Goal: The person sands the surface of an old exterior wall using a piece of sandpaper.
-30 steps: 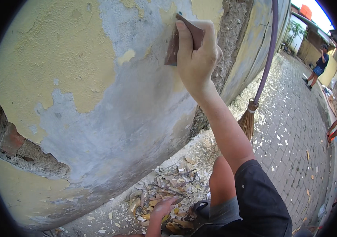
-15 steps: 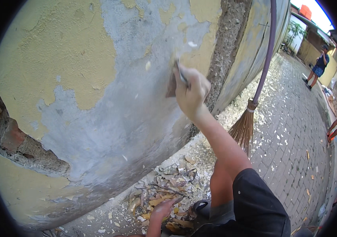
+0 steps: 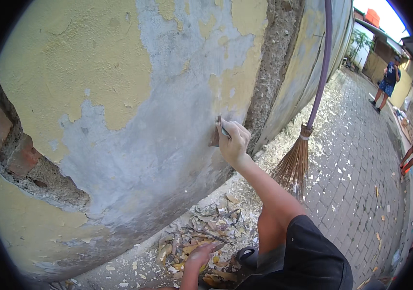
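Observation:
My right hand [image 3: 235, 142] is closed around a scraper [image 3: 214, 139], whose flat brownish blade lies against the wall [image 3: 148, 140]. Much of the tool is hidden behind my fingers. Where it touches, bare grey plaster meets a remaining patch of peeling yellow paint [image 3: 235, 89]. Low down by my knee, my left hand [image 3: 201, 254] hovers above dry leaves [image 3: 201, 232] with its fingers stretched out. I see nothing held in it.
A twig broom [image 3: 293, 162] with a purple handle stands upright right of my arm. Broken plaster exposes bricks [image 3: 22, 154] at left, and a rough vertical strip [image 3: 274, 63] runs down the wall. Paint flakes litter the paving [image 3: 342, 159]. Two people are farther off at right.
My right hand has moved down the wall with the scraper. Flakes that were falling in front of the wall are gone from view. My left hand stays about where it was.

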Demonstrator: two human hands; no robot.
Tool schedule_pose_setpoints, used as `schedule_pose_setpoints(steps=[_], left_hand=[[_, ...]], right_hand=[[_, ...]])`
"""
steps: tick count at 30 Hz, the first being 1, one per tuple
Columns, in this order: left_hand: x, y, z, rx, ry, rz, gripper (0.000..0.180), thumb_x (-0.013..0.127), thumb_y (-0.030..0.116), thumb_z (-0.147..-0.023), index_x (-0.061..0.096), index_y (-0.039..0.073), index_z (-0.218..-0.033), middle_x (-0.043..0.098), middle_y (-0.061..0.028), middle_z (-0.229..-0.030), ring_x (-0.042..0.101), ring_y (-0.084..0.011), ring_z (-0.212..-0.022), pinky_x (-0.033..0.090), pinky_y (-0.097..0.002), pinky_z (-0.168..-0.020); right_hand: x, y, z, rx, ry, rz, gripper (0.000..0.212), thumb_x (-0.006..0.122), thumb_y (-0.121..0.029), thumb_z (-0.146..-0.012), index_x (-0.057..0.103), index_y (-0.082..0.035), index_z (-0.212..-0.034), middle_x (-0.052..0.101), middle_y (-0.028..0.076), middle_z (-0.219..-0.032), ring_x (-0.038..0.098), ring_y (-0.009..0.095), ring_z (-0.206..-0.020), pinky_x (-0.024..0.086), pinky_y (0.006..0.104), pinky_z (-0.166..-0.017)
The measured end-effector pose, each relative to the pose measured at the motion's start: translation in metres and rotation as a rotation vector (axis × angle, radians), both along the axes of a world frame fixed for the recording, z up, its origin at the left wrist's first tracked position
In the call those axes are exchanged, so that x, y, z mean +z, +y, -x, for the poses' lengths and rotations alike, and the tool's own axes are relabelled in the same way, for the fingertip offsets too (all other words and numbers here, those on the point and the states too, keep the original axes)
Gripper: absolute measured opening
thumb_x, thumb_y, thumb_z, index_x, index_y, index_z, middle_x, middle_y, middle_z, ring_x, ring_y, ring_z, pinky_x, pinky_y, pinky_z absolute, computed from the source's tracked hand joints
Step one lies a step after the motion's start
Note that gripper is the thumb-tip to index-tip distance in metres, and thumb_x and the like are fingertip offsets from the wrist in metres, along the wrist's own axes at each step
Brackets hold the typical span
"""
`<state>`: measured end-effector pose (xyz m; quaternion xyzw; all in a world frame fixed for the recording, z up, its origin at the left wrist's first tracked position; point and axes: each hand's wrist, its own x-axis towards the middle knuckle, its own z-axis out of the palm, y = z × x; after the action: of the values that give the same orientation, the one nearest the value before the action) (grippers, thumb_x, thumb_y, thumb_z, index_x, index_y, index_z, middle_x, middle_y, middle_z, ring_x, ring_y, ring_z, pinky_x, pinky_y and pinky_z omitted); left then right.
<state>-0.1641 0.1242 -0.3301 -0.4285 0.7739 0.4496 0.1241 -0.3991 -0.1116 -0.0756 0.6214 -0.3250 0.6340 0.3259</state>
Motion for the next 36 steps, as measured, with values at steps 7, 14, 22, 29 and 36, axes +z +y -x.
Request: schedule_pose_setpoints(steps=[7,14,22,29,36], left_hand=[[0.008,0.007,0.003,-0.021,0.049,-0.01,0.061,0.059,0.015,-0.094,0.04,0.024,-0.151,0.049,-0.0126,-0.149,0.05,-0.0345,-0.133,0.042,-0.0441,-0.11],[0.027,-0.003,0.012,0.004,0.063,0.013,0.061,0.058,0.015,-0.095,0.039,0.025,-0.152,0.047,-0.0137,-0.15,0.049,-0.034,-0.135,0.041,-0.0447,-0.111],[0.004,0.005,-0.003,0.013,-0.004,-0.008,0.06,0.058,0.016,-0.095,0.039,0.02,-0.152,0.05,-0.0149,-0.148,0.048,-0.0347,-0.135,0.04,-0.0441,-0.112],[0.004,0.015,-0.001,0.041,0.133,0.118,0.061,0.057,0.015,-0.095,0.038,0.021,-0.153,0.051,-0.0156,-0.147,0.05,-0.0344,-0.133,0.043,-0.0452,-0.109],[0.015,0.011,0.002,-0.085,-0.027,-0.023,0.062,0.056,0.016,-0.095,0.038,0.025,-0.153,0.049,-0.0147,-0.148,0.05,-0.0342,-0.134,0.042,-0.045,-0.11]], right_hand=[[0.125,-0.025,-0.03,0.173,-0.165,0.18,0.012,0.076,-0.007,-0.086,0.065,-0.006,-0.091,0.06,0.007,-0.064,0.057,0.021,-0.051,0.042,0.0314,-0.048],[0.026,-0.018,0.0,0.024,-0.121,0.045,0.013,0.076,-0.007,-0.086,0.064,-0.006,-0.091,0.058,0.006,-0.062,0.054,0.02,-0.05,0.039,0.0322,-0.047],[0.077,-0.017,-0.024,0.045,0.023,0.18,0.015,0.075,0.001,-0.087,0.063,-0.003,-0.096,0.064,0.008,-0.066,0.059,0.014,-0.054,0.043,0.026,-0.05],[0.082,-0.02,-0.038,0.153,-0.263,0.035,0.013,0.075,-0.007,-0.087,0.063,-0.005,-0.092,0.061,0.008,-0.065,0.058,0.022,-0.053,0.041,0.0324,-0.049],[0.026,-0.009,0.001,-0.02,-0.07,0.05,0.012,0.074,-0.007,-0.088,0.063,-0.006,-0.092,0.063,0.008,-0.068,0.059,0.023,-0.055,0.043,0.0328,-0.051]])
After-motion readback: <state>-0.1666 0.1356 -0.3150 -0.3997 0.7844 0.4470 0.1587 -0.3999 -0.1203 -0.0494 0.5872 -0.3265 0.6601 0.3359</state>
